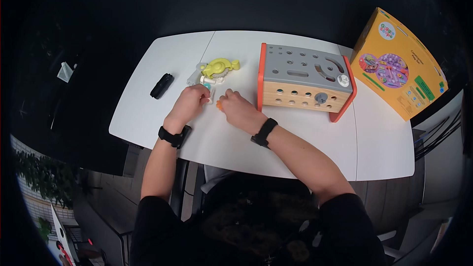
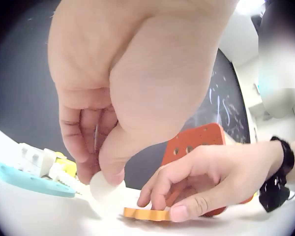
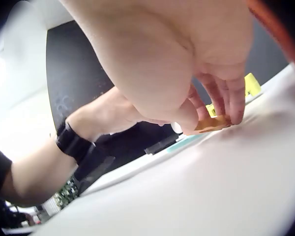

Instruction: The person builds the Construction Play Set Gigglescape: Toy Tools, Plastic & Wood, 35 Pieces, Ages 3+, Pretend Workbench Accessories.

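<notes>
My left hand [image 1: 188, 104] is low over the table and pinches a white piece with a round end [image 2: 105, 189] between thumb and fingertips. Just to its right, my right hand [image 1: 240, 111] holds a flat orange piece with a wavy edge [image 2: 146, 214], thumb on one side and fingertips on the other. The orange piece [image 3: 214, 124] is close over the tabletop. Beyond the left fingers lie a flat teal piece [image 2: 34, 180] and a white toy screw [image 1: 212, 80]. A yellow-green toy [image 1: 219, 68] with a grey toothed disc stands behind them.
On the white table [image 1: 305, 148], a toy workbench [image 1: 306, 59] with grey holed top and orange-red ends stands right of the hands. A yellow box [image 1: 401, 64] is at the far right. A black case [image 1: 161, 85] lies at the left.
</notes>
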A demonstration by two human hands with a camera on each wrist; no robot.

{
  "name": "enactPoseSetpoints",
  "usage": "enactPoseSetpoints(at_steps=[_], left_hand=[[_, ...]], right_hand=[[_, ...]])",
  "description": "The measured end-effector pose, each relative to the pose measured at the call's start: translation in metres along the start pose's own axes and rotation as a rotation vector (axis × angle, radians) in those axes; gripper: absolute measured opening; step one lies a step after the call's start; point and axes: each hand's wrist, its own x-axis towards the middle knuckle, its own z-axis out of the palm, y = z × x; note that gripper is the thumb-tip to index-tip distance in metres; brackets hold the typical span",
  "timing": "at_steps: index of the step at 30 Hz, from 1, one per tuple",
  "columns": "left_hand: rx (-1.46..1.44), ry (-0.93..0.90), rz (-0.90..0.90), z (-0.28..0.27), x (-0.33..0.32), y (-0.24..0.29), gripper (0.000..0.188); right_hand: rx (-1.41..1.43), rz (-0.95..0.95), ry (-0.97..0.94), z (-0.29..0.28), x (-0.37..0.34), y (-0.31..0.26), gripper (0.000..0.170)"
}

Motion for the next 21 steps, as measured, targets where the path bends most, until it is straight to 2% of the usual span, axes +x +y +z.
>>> enactPoseSetpoints(at_steps=[1,3,7,9,14,19,21], left_hand=[[-0.091,0.009,-0.039,-0.005,-0.001,0.005,0.014],[-0.150,0.050,-0.061,-0.015,-0.005,0.015,0.012],[-0.317,0.173,-0.082,-0.035,-0.017,0.036,0.011],[-0.325,0.177,-0.093,-0.040,-0.022,0.044,0.012],[-0.367,0.158,-0.057,-0.057,-0.031,0.067,0.013],[-0.583,0.115,0.016,-0.063,-0.034,0.076,0.013],[-0.590,0.131,0.018,-0.061,-0.034,0.078,0.012]], right_hand=[[-0.001,0.000,0.000,-0.001,-0.004,-0.001,0.019],[0.182,0.014,0.138,-0.005,-0.010,-0.004,0.017],[0.312,0.119,0.184,-0.041,-0.022,-0.021,0.017],[0.587,0.176,0.220,-0.048,-0.021,-0.020,0.018],[0.770,0.135,0.234,-0.062,-0.026,-0.032,0.023],[0.942,0.096,0.210,-0.074,-0.033,-0.038,0.028],[1.002,0.087,0.111,-0.084,-0.039,-0.043,0.034]])
